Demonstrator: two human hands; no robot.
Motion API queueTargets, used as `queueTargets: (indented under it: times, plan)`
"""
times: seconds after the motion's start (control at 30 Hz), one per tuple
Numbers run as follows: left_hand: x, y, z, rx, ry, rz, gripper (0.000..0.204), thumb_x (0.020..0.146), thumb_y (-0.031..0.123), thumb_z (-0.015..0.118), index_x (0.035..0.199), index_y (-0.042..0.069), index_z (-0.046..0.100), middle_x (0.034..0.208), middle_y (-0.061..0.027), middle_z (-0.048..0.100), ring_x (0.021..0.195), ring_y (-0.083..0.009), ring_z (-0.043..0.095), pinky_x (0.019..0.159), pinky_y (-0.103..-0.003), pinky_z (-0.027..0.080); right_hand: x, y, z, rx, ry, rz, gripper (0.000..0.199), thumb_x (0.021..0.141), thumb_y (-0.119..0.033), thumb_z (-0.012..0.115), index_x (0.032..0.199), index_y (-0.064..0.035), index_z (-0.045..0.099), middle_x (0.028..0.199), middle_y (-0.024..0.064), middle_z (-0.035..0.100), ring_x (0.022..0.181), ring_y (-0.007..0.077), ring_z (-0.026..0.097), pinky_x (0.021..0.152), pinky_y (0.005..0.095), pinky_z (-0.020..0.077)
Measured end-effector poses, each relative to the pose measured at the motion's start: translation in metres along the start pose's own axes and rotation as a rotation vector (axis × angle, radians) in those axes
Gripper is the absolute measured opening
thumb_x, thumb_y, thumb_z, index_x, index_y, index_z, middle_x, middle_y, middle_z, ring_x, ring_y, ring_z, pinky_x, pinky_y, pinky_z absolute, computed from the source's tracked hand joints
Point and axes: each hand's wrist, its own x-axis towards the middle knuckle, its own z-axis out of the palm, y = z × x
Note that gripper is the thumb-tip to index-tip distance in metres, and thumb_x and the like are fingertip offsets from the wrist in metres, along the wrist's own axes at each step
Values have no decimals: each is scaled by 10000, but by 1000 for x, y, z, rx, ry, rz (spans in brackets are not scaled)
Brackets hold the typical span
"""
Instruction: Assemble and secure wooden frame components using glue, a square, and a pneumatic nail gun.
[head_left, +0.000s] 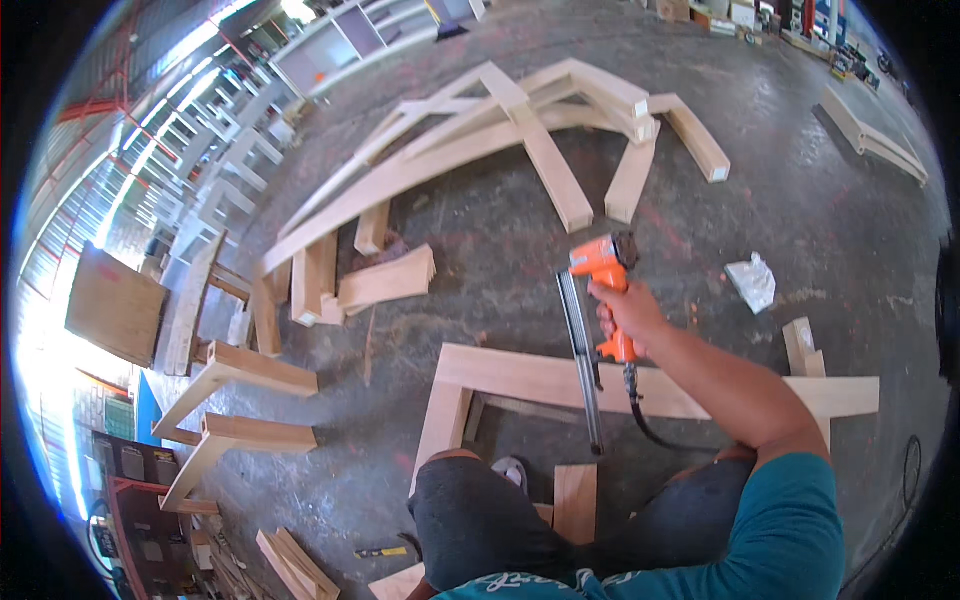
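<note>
My right hand point(630, 318) is wrapped round the grip of an orange pneumatic nail gun point(600, 260). Its long metal magazine point(580, 360) slants down toward my knees, and a black air hose point(645, 425) runs from the grip's base. Below the tool lies a wooden frame point(540, 375) with a long rail and a leg joined at its left corner. The nail gun is held above that rail; whether they touch I cannot tell. My left hand is out of sight; only a bit of the left arm seems to show at the lower edge.
Larger wooden frames point(420, 165) lie stacked ahead on the concrete floor. At the left stand L-shaped wooden pieces point(250, 432). Short boards point(395, 280), a crumpled white bag point(751, 283) and a yellow-and-black hand tool point(385, 551) lie around me. A wooden block point(803, 345) is at the right.
</note>
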Motion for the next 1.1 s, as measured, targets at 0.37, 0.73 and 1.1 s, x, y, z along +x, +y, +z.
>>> queueTargets:
  times: [0.37, 0.73, 1.1]
  plan:
    - [21, 76, 8, -408, -173, 30, 242, 953, 235, 573, 1133, 146, 707, 1055, -96, 704, 954, -153, 655, 862, -371, 523, -15, 29, -14, 91, -22, 203, 204, 967, -309, 643, 931, -142, 533, 624, -39, 477, 504, 96, 475, 479, 311, 410]
    - [268, 236, 8, 11, -367, 12, 281, 1012, 227, 477, 1220, 39, 506, 940, -97, 738, 621, -188, 684, 630, -349, 549, -38, 39, -10, 86, 79, 198, 245, 959, -311, 647, 886, -114, 522, 622, -22, 468, 497, 119, 473, 476, 325, 407]
    - [284, 222, 87, -336, -591, -109, 267, 960, 269, 616, 1038, 22, 680, 856, -75, 720, 689, -140, 662, 662, -304, 526, -60, 48, -12, 100, 199, 180, 259, 968, -317, 642, 885, -103, 520, 639, -6, 490, 510, 130, 486, 484, 324, 415]
